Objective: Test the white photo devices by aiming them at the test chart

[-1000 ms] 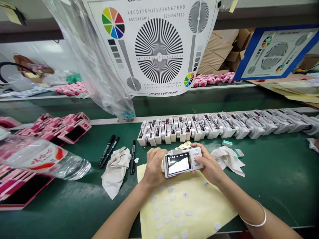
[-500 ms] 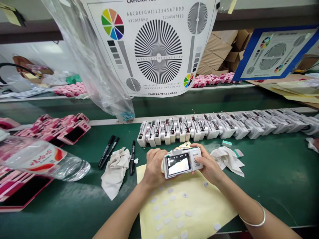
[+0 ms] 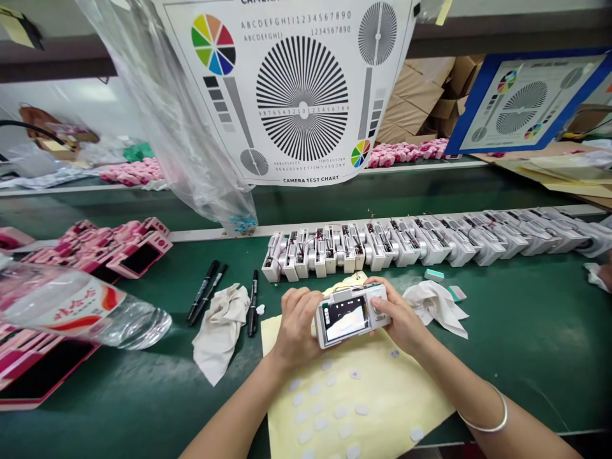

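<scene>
A white compact camera (image 3: 351, 317) is grasped on both sides by the left hand (image 3: 297, 328) and the right hand (image 3: 400, 322), with its lit screen turned upward, and is held over a yellow backing sheet (image 3: 382, 408) dotted with small white pads (image 3: 321, 436). Opened camera bodies (image 3: 382, 247) are lined up beyond the hands on a green bench mat (image 3: 502, 357). Crumpled cloths (image 3: 220, 331) (image 3: 433, 307) are laid on either side, and black marker pens (image 3: 253, 305) lie beside the left cloth.
</scene>
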The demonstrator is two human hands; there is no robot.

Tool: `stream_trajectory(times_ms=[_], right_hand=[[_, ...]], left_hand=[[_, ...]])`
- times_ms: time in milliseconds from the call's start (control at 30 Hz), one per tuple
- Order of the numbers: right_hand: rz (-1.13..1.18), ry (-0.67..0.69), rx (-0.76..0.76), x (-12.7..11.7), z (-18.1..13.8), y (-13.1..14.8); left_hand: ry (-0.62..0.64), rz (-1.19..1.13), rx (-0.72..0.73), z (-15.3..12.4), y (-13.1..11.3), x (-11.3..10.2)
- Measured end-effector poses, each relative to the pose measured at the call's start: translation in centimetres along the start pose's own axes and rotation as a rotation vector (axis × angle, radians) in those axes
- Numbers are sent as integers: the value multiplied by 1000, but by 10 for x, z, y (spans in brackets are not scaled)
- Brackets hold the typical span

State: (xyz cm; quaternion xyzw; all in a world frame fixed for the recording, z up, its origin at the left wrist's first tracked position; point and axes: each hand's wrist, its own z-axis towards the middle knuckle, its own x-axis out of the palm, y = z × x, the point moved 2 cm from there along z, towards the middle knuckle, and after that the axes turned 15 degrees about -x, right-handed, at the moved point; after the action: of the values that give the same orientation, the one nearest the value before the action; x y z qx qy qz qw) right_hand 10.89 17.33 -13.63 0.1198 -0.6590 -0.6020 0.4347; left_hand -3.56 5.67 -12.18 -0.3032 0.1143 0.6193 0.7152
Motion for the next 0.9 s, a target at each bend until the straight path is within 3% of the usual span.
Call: stream_trajectory(times_ms=[900], right_hand=[[22,-56,36,0,2,0]], left_hand=[[7,14,4,2,-3,1]])
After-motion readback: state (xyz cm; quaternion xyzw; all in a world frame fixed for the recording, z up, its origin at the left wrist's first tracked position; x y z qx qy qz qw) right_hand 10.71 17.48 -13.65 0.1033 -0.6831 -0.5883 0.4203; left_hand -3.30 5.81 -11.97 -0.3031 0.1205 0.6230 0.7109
